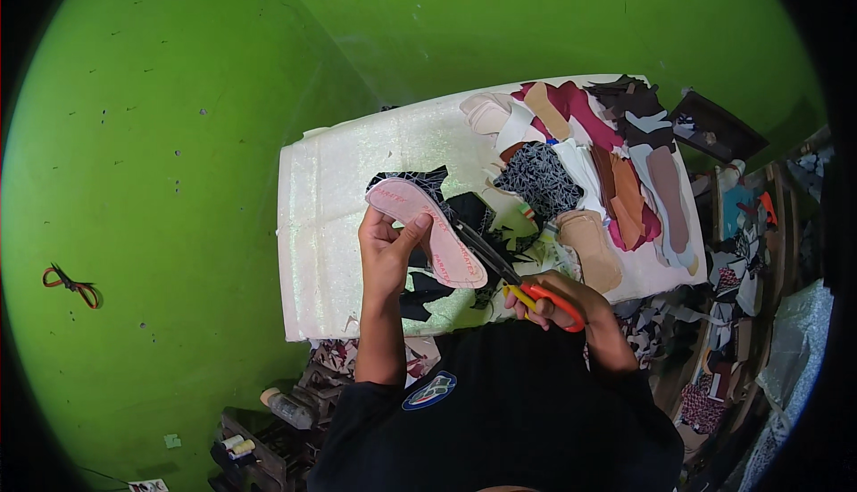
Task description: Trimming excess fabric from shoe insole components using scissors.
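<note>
My left hand [390, 240] pinches a pale pink shoe insole [446, 246], thumb on its upper face, fingers behind. Red print runs along the insole. Dark patterned fabric [427, 179] sticks out past its far edge. In my right hand [562, 300] is a pair of scissors with orange and yellow handles [564, 307], fingers wrapped round the grips. The dark blades [486, 251] lie along the insole's right edge, at the dark fabric; whether they are parted I cannot tell. Black fabric scraps [424, 296] lie on the table below the insole.
The pale shiny-covered table [326, 215] carries a patterned black-and-white fabric piece [540, 179], tan insole shapes [589, 251] and maroon and brown pieces [625, 197] at right. A dark tray [719, 126] stands beyond the corner. Scrap-filled shelves [741, 269] flank the right side; green walls [178, 135] stand behind and left.
</note>
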`<action>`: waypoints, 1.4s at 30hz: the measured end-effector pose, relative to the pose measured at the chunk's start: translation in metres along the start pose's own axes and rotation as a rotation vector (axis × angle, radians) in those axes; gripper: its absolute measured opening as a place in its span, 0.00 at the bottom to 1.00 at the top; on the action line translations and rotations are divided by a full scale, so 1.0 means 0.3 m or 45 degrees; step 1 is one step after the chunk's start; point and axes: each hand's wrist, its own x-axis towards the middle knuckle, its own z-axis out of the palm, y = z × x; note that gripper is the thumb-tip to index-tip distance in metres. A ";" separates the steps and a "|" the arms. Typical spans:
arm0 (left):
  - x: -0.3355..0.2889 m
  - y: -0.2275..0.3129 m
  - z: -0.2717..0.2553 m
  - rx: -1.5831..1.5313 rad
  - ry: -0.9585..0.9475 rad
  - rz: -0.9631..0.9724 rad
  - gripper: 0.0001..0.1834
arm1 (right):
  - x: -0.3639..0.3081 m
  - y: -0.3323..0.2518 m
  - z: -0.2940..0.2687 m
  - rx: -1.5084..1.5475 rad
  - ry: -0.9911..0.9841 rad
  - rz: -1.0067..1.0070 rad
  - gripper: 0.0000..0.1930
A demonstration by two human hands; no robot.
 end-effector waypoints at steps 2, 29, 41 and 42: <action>0.004 -0.005 0.006 0.005 -0.013 -0.006 0.17 | 0.001 -0.014 -0.001 0.002 0.000 0.032 0.34; 0.007 -0.051 0.112 0.033 -0.031 -0.159 0.18 | 0.095 0.023 0.039 -0.207 0.242 -0.144 0.32; -0.011 -0.049 0.123 0.027 -0.030 -0.082 0.17 | 0.090 0.020 0.078 0.075 0.263 -0.134 0.23; -0.012 -0.050 0.124 0.026 -0.031 -0.084 0.17 | 0.087 0.036 0.077 0.035 0.235 -0.169 0.25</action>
